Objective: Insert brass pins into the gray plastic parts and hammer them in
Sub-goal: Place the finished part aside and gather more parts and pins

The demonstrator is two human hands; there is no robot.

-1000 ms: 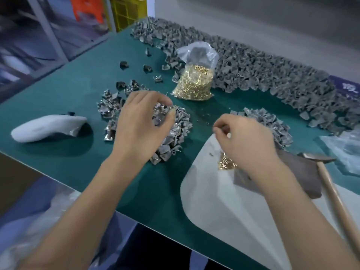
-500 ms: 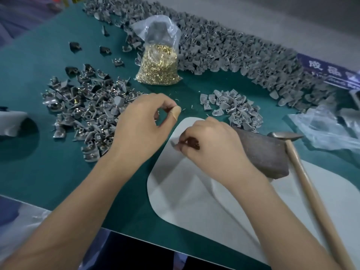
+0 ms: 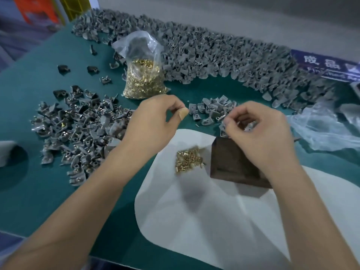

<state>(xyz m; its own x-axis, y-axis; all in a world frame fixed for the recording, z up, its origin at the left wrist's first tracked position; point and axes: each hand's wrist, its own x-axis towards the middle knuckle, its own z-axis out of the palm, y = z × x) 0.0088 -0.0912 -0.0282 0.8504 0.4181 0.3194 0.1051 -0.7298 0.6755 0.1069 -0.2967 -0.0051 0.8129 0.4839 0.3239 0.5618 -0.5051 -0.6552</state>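
My right hand [image 3: 261,133] pinches a small gray plastic part [image 3: 250,126] above the far edge of the dark block [image 3: 233,166]. Apart from it, my left hand [image 3: 155,123] hovers with curled fingers and a taped thumb, and nothing shows in it. Loose brass pins [image 3: 189,158] lie in a small heap on the white sheet [image 3: 204,221], between the two hands. A clear bag of brass pins [image 3: 144,78] stands behind. Gray parts lie in a spread pile [image 3: 78,131] on the left and a small cluster [image 3: 212,110] near my right fingers.
A long bank of gray parts [image 3: 214,53] runs along the back of the green mat [image 3: 48,191]. Crumpled clear plastic [image 3: 323,131] lies at the right. A white object [image 3: 7,152] sits at the left edge. My right hand hides the hammer.
My hands have drawn apart: the right one went to the right with the gray part, the left stayed near the middle. The heap of loose pins is uncovered now.
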